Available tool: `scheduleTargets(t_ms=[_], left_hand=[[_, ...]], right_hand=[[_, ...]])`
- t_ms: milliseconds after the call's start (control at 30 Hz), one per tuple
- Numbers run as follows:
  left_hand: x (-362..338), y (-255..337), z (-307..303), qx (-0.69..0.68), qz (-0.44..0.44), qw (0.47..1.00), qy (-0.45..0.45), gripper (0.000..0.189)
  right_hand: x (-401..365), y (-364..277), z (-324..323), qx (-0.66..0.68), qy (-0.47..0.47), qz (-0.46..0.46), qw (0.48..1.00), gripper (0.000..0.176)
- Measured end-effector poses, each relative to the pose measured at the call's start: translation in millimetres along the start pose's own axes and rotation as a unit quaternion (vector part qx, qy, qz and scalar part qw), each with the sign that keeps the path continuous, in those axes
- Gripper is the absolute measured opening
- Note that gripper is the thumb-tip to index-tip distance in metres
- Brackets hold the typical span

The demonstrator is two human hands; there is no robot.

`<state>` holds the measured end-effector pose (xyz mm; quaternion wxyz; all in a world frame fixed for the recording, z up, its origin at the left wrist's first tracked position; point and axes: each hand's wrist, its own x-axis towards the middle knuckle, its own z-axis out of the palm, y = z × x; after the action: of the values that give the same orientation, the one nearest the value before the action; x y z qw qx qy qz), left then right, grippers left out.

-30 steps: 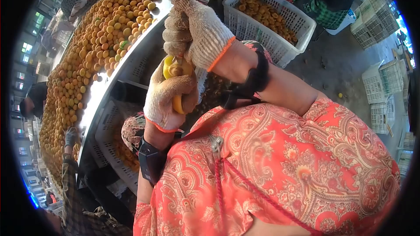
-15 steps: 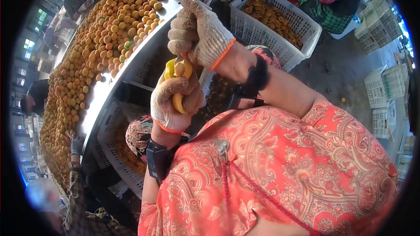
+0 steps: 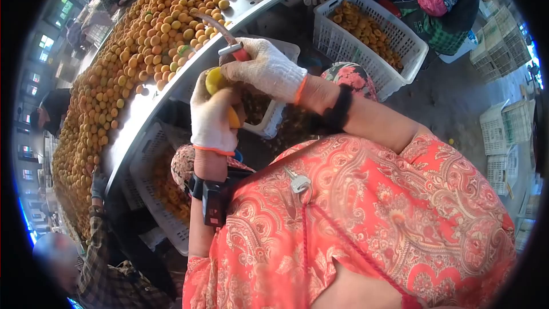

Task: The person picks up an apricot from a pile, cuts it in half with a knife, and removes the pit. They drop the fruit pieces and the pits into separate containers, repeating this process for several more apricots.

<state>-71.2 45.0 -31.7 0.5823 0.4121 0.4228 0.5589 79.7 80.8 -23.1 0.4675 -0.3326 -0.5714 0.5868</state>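
Observation:
My left hand [image 3: 210,119], in a worn knit glove, is closed around a yellow-orange fruit [image 3: 217,83] held in front of my chest. My right hand [image 3: 266,70], gloved the same way, grips a knife [image 3: 220,31] with a red handle. Its curved blade points up and left, above the fruit. Both hands touch at the fruit. Black bands sit on both wrists. A long metal table [image 3: 143,111] heaped with orange fruit [image 3: 131,51] runs just beyond my hands.
A white crate [image 3: 400,66] of fruit halves stands at the upper right, by a seated person [image 3: 440,0]. More white crates [image 3: 157,194] sit under the table. Another person's gloved hand [image 3: 94,186] rests at the table's left. Stacked crates [image 3: 503,120] line the right.
My hands have dropped lower and moved left. The right hand has turned over the fruit, and the knife blade now shows, pointing up and left.

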Motion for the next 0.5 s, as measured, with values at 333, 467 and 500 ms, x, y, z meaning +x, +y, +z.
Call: scheduleTargets(t_ms=[333, 467, 500], left_hand=[[-35.7, 33.8, -88.9, -0.126, -0.009, 0.991, 0.043, 0.023], [-72.0, 49.2, -204.0, 0.164, 0.038, 0.953, 0.251, 0.023], [-79.4, 46.2, -246.3, 0.26, 0.045, 0.915, 0.305, 0.025]], right_hand=[[17.7, 13.3, -24.6, 0.087, 0.069, 0.079, 0.991, 0.021], [16.0, 36.8, -54.8, -0.008, 0.102, 0.17, 0.98, 0.019], [12.4, 40.5, -56.2, -0.01, 0.106, 0.181, 0.978, 0.017]])
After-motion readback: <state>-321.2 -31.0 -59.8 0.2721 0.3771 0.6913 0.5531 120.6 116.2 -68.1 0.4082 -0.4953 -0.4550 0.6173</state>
